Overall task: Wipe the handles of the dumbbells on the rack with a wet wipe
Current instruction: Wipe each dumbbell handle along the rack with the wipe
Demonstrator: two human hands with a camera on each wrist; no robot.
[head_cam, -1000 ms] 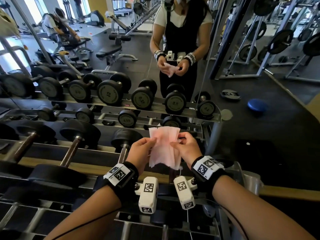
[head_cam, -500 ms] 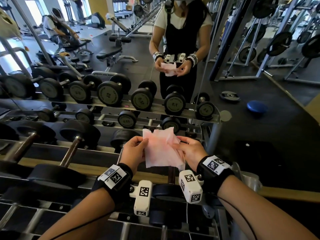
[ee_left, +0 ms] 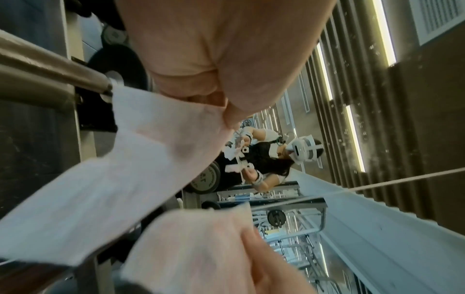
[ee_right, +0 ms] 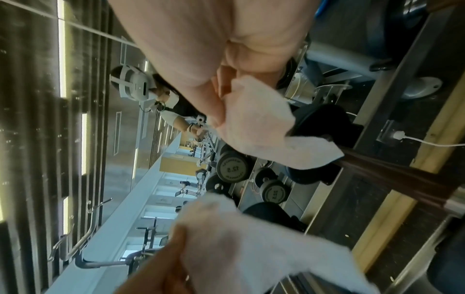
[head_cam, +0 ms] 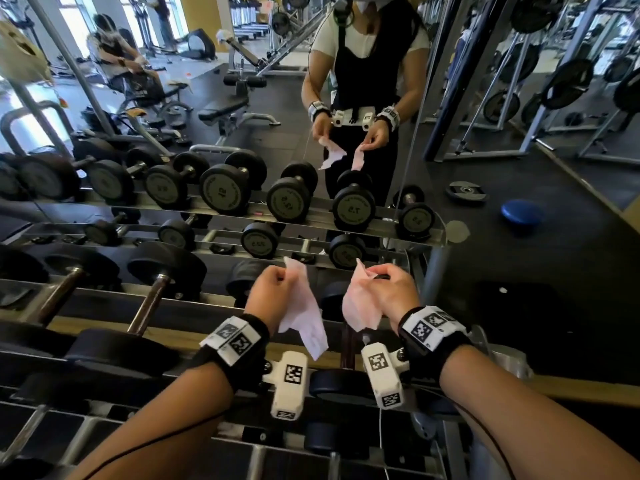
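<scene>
Each hand holds its own pale pink wet wipe above the dumbbell rack [head_cam: 104, 294]. My left hand [head_cam: 268, 289] pinches one wipe [head_cam: 304, 317], which hangs down long and loose; the left wrist view shows this wipe [ee_left: 113, 169] under the curled fingers [ee_left: 201, 49]. My right hand [head_cam: 388, 289] pinches the other wipe [head_cam: 360, 306], bunched against the palm, also seen as a wipe [ee_right: 259, 123] in the right wrist view. Black dumbbells with metal handles [head_cam: 149, 303] lie on the rack to the left. One brown handle [head_cam: 347, 344] lies directly under the hands.
A mirror [head_cam: 398, 168] behind the rack reflects me, more dumbbells [head_cam: 221, 188] and gym machines. A weight plate [head_cam: 465, 192] and a blue disc [head_cam: 521, 213] lie on the dark floor at right. A wooden strip [head_cam: 104, 323] runs along the rack.
The pink wipe that both hands held together has come apart into two pieces. The hands have moved apart, each with one piece.
</scene>
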